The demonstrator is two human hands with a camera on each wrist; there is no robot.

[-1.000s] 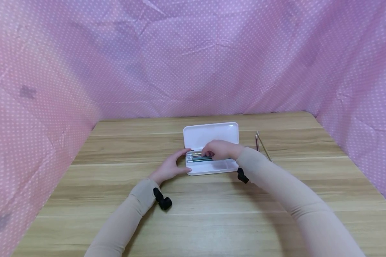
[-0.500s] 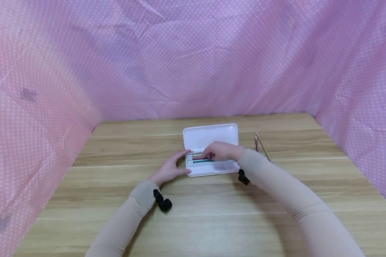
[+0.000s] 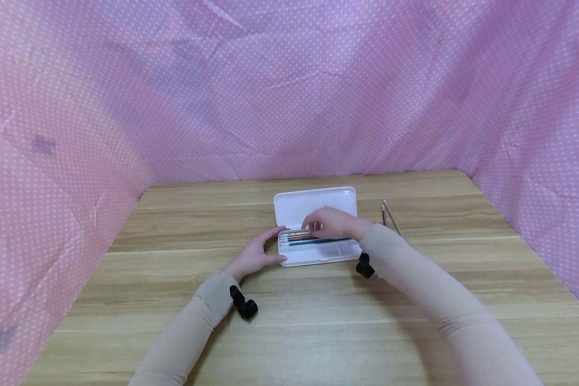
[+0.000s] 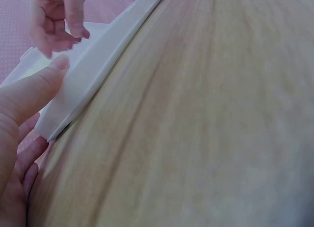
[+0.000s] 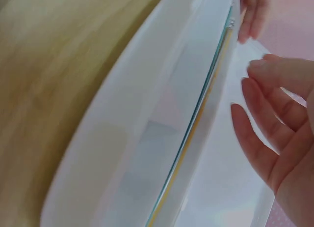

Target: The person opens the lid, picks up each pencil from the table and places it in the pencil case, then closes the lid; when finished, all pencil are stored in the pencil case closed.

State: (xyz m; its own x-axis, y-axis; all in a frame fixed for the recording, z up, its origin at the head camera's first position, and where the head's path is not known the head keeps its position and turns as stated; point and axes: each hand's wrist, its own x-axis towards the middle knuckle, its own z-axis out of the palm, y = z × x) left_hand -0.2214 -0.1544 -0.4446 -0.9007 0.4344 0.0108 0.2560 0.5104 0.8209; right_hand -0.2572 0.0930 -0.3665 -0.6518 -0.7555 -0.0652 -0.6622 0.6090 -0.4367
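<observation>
A white pencil case [image 3: 318, 258] stands with its lid [image 3: 316, 206] raised at the back. Several pencils [image 3: 299, 239], among them a teal and a gold one, lie side by side in its rear part, eraser ends to the left. My left hand [image 3: 253, 254] holds the case's left end, thumb at the front corner and fingers toward the back. Just above the pencils hovers my right hand [image 3: 333, 222]. In the right wrist view that hand's fingers [image 5: 262, 94] are loosely bent, with nothing between them. Part of the pencils is hidden behind it in the head view.
To the right of the case, a dark red pencil [image 3: 384, 215] and a gold pencil [image 3: 393, 219] lie on the wooden table [image 3: 289, 332]. The right forearm partly covers their near ends. A pink dotted cloth [image 3: 289, 107] hangs around the table's back and sides.
My right hand has come up slightly off the pencils and its fingers have loosened. More of the teal pencil shows now. My left hand keeps its place on the case.
</observation>
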